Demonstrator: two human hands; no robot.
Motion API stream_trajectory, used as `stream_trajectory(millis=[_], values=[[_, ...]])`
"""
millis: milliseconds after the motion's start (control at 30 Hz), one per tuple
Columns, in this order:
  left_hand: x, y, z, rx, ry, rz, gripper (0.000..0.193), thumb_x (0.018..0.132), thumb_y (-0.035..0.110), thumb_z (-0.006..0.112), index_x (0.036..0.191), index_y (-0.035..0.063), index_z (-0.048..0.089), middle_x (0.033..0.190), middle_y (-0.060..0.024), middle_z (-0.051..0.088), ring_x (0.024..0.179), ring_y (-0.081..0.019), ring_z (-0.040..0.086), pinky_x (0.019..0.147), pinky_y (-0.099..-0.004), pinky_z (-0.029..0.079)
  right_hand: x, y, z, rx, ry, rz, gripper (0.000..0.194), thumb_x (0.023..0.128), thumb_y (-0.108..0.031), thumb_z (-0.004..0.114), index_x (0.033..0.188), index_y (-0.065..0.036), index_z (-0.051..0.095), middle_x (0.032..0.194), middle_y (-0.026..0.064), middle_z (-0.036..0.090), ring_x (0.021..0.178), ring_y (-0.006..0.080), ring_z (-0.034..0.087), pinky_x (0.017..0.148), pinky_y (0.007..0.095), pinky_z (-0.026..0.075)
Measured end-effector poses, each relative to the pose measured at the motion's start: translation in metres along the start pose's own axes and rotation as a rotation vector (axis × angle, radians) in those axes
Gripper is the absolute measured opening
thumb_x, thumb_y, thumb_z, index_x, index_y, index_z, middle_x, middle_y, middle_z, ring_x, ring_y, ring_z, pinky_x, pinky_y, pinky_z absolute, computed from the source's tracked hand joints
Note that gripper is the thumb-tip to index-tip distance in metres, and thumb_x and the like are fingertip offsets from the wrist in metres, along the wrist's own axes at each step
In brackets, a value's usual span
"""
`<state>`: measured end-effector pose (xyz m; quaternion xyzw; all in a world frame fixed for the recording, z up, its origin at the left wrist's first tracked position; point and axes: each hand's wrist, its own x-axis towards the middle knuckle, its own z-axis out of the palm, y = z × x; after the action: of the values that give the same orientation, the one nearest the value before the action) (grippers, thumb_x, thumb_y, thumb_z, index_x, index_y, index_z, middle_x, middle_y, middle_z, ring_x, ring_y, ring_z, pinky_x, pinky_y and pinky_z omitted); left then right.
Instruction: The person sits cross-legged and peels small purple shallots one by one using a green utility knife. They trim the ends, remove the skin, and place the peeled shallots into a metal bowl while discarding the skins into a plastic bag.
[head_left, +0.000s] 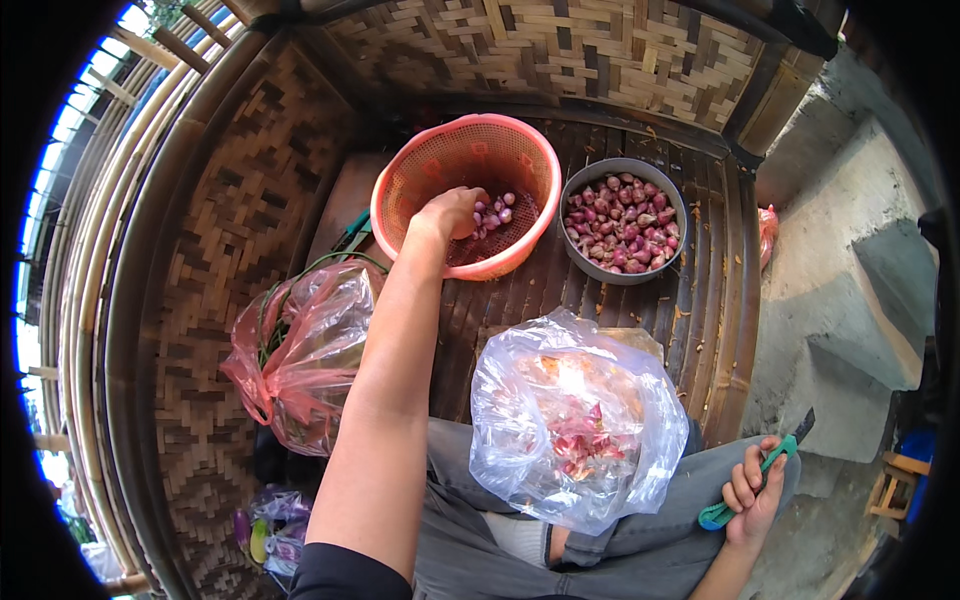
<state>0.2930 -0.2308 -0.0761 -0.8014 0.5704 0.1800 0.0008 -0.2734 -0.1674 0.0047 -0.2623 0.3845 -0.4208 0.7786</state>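
My left hand (454, 212) reaches inside a pink plastic colander (390, 161), beside several peeled shallots (492, 217); its fingertips are partly hidden, so whether it holds one cannot be told. Unpeeled shallots (622, 217) fill a round metal pot (571, 255) to the right of the colander. At the lower right, my right hand (757, 491) grips a green utility knife (780, 454) with its dark blade out, above my knee. Between the hands, a clear plastic bag (510, 442) lies open by my lap, with reddish shallot skins (589, 442) in it.
A tied red plastic bag (300, 375) stands left of my forearm. Below it lies a bag with eggplants (251, 529). Woven bamboo walls (540, 52) enclose the slatted bamboo platform (724, 300) at back and left. Concrete steps (847, 322) drop away on the right.
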Motion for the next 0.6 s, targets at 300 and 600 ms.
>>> stream_trajectory(millis=[300,600], values=[[0.014,0.014,0.013,0.202,-0.283,0.012,0.03,0.075,0.022,0.073,0.101,0.0072,0.072,0.107,-0.0132,0.07,0.102,-0.0293,0.066,0.091,-0.0376,0.052,0.001,0.0,-0.001,0.006,0.002,0.006,0.032,0.099,-0.039,0.054,0.112,-0.01,0.049,0.069,-0.0034,0.038,0.044,0.0023,0.028,0.035,0.0179,0.023],[0.004,0.02,0.008,0.3,-0.309,0.065,0.027,0.082,0.028,0.069,0.101,0.009,0.073,0.108,-0.0134,0.07,0.103,-0.0283,0.066,0.09,-0.0388,0.052,0.001,0.0,-0.003,0.008,-0.041,0.005,0.031,0.1,-0.038,0.051,0.113,-0.01,0.048,0.07,-0.0035,0.037,0.045,0.002,0.028,0.036,0.0173,0.024]])
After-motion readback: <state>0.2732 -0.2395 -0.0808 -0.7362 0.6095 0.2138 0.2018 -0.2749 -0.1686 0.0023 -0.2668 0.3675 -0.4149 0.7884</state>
